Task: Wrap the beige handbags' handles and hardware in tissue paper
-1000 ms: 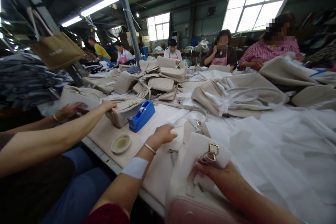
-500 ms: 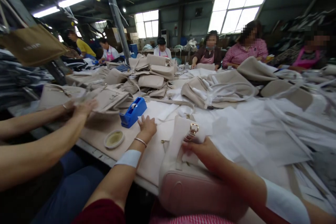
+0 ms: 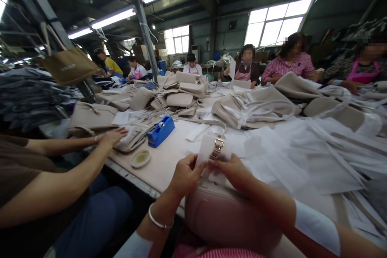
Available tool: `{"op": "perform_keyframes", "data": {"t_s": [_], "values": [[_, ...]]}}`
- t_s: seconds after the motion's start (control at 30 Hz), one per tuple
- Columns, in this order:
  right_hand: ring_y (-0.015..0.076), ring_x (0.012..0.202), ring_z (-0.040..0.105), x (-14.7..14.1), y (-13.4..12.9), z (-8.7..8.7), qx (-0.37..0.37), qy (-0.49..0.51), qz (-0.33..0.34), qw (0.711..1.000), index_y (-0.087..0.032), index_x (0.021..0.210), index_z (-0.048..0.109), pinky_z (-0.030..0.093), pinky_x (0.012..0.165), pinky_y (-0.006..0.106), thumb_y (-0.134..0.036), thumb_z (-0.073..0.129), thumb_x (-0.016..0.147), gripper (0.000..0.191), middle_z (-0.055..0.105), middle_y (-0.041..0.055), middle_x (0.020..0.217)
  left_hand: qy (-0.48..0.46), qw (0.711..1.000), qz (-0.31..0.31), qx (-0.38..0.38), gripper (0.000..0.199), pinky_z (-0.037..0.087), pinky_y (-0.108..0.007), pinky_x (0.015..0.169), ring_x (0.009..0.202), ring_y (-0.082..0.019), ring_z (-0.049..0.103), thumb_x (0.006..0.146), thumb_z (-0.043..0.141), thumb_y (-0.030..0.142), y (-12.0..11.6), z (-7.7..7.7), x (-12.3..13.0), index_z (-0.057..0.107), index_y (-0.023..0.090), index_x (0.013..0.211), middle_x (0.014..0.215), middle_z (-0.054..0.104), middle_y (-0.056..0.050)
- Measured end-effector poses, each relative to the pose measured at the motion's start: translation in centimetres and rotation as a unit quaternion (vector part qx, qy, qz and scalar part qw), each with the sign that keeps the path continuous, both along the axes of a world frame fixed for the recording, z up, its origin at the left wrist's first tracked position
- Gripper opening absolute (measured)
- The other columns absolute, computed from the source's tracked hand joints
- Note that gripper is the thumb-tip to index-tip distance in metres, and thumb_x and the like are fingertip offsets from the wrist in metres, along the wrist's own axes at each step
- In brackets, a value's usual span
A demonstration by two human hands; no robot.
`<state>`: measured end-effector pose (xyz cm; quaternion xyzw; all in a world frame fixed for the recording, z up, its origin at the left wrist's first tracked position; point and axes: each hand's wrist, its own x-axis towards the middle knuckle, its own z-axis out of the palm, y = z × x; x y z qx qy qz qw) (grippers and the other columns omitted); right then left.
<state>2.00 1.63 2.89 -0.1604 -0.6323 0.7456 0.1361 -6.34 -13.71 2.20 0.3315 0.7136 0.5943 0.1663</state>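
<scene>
A pale beige handbag (image 3: 232, 217) rests against me at the table's edge. Its short strap with a gold buckle (image 3: 218, 144) stands up at the top. My right hand (image 3: 234, 171) pinches this strap just below the buckle. Opposite it, my left hand (image 3: 187, 173) is closed, thumb against fingers, on what looks like a small white sheet (image 3: 203, 149) beside the strap. Both hands nearly touch. The fingertips partly hide the strap's lower end.
A blue tape dispenser (image 3: 161, 131) and a small round dish (image 3: 140, 158) lie to the left. A co-worker's hands (image 3: 113, 136) rest on another bag there. White sheets (image 3: 281, 153) cover the right side. Bags (image 3: 181, 99) are piled further back, with several people beyond.
My left hand has come back from the table beside the tape dispenser to the buckle strap, with white material there now. The view has shifted left; my right hand stays at the strap.
</scene>
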Motion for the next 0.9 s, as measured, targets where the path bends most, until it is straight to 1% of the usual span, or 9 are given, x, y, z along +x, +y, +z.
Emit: {"op": "perform_keyframes", "data": {"t_s": [0.1, 0.2, 0.27, 0.37, 0.47, 0.53, 0.63, 0.73, 0.9], "values": [[0.0165, 0.060, 0.058, 0.5, 0.4, 0.5, -0.011, 0.003, 0.008, 1.000, -0.013, 0.081, 0.072, 0.044, 0.055, 0.028, -0.041, 0.083, 0.060, 0.037, 0.070, 0.0065, 0.072, 0.103, 0.991, 0.081, -0.023, 0.023, 0.049, -0.028, 0.068, 0.073, -0.019, 0.060, 0.086, 0.061, 0.039, 1.3, 0.0, 0.3, 0.070, 0.019, 0.082, 0.075, 0.067, -0.003], [0.0147, 0.061, 0.057, 0.5, 1.1, 0.0, -0.037, 0.040, -0.002, 0.999, -0.012, 0.084, 0.072, 0.042, 0.057, 0.026, -0.041, 0.085, 0.059, 0.040, 0.071, 0.0063, 0.075, 0.182, 0.977, 0.108, -0.014, 0.017, 0.047, -0.028, 0.071, 0.075, -0.018, 0.058, 0.088, 0.059, 0.034, 1.7, 0.1, 0.7, 0.069, 0.021, 0.082, 0.078, 0.063, -0.003], [0.0135, 0.060, 0.056, 0.2, 1.5, -0.7, -0.052, 0.051, -0.008, 0.997, -0.012, 0.085, 0.072, 0.040, 0.055, 0.025, -0.043, 0.084, 0.061, 0.041, 0.071, 0.0063, 0.075, 0.190, 0.976, 0.108, -0.010, 0.016, 0.047, -0.028, 0.071, 0.076, -0.018, 0.057, 0.088, 0.058, 0.031, 1.4, 0.2, 0.9, 0.070, 0.021, 0.085, 0.079, 0.062, -0.003], [0.0131, 0.060, 0.055, -0.1, 1.6, -1.2, -0.047, 0.048, -0.004, 0.998, -0.011, 0.085, 0.073, 0.039, 0.055, 0.025, -0.044, 0.082, 0.064, 0.041, 0.071, 0.0067, 0.075, 0.161, 0.984, 0.072, 0.018, 0.016, 0.048, -0.029, 0.074, 0.080, -0.018, 0.059, 0.088, 0.059, 0.031, 0.3, 0.4, 1.0, 0.071, 0.021, 0.089, 0.084, 0.063, -0.004], [0.0134, 0.058, 0.053, -0.2, 1.4, -1.0, -0.038, 0.034, -0.015, 0.999, -0.011, 0.079, 0.073, 0.040, 0.056, 0.026, -0.043, 0.084, 0.060, 0.040, 0.070, 0.0059, 0.070, 0.050, 0.996, -0.020, 0.069, 0.024, 0.050, -0.032, 0.079, 0.087, -0.021, 0.061, 0.088, 0.060, 0.038, -0.5, 0.4, 0.6, 0.073, 0.017, 0.093, 0.093, 0.065, -0.008], [0.0146, 0.059, 0.055, -0.2, 1.3, -0.7, -0.047, 0.031, -0.016, 0.998, -0.011, 0.078, 0.073, 0.042, 0.058, 0.028, -0.043, 0.085, 0.057, 0.040, 0.070, 0.0061, 0.070, -0.074, 0.991, -0.062, 0.094, 0.036, 0.052, -0.033, 0.074, 0.080, -0.020, 0.062, 0.089, 0.058, 0.046, -0.4, 0.2, 0.1, 0.072, 0.013, 0.091, 0.088, 0.067, -0.009], [0.0165, 0.063, 0.058, -0.3, 1.2, -0.6, -0.066, 0.043, -0.013, 0.997, -0.011, 0.080, 0.073, 0.045, 0.062, 0.029, -0.042, 0.086, 0.056, 0.041, 0.071, 0.0068, 0.074, -0.191, 0.976, -0.047, 0.095, 0.036, 0.048, -0.025, 0.058, 0.059, -0.013, 0.057, 0.082, 0.066, 0.050, 1.1, -0.1, -0.4, 0.067, 0.013, 0.084, 0.068, 0.063, -0.002], [0.0144, 0.058, 0.054, -0.5, 1.3, -0.5, -0.047, 0.032, -0.028, 0.998, -0.011, 0.074, 0.071, 0.042, 0.056, 0.027, -0.044, 0.085, 0.056, 0.039, 0.067, 0.0041, 0.065, -0.186, 0.978, -0.055, 0.084, 0.035, 0.046, -0.022, 0.057, 0.059, -0.012, 0.057, 0.077, 0.074, 0.045, 3.0, 0.0, -0.6, 0.066, 0.016, 0.095, 0.071, 0.065, 0.000], [0.0099, 0.045, 0.041, -0.8, 2.1, 0.3, 0.042, -0.010, -0.040, 0.998, -0.015, 0.060, 0.064, 0.032, 0.045, 0.024, -0.045, 0.079, 0.062, 0.034, 0.052, -0.0023, 0.048, -0.080, 0.993, -0.081, 0.033, 0.041, 0.047, -0.023, 0.059, 0.068, -0.016, 0.061, 0.086, 0.060, 0.050, 4.8, 1.0, -0.6, 0.072, 0.015, 0.101, 0.079, 0.071, -0.004]]}}
